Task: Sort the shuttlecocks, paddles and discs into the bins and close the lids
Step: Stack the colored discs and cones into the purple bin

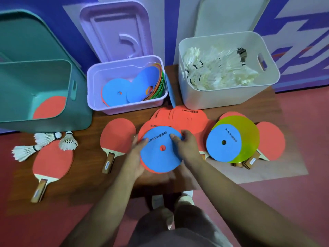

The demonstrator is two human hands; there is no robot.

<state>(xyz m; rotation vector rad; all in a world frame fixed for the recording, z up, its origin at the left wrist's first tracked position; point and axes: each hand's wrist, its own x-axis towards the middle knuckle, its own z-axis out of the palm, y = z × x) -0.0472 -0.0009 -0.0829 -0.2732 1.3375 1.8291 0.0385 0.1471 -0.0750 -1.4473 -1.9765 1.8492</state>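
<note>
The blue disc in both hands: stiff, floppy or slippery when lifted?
Probably light: the blue disc looks thin. Likely bendy: discs in the purple bin seem to curve against its wall. Perhaps slippery, its face looks smooth.

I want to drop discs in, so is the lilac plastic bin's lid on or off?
Off. The lilac plastic bin stands open with coloured flat discs visible inside, and its lilac lid leans upright behind it.

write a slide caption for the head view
Left hand and right hand hold a blue disc over orange discs
</note>
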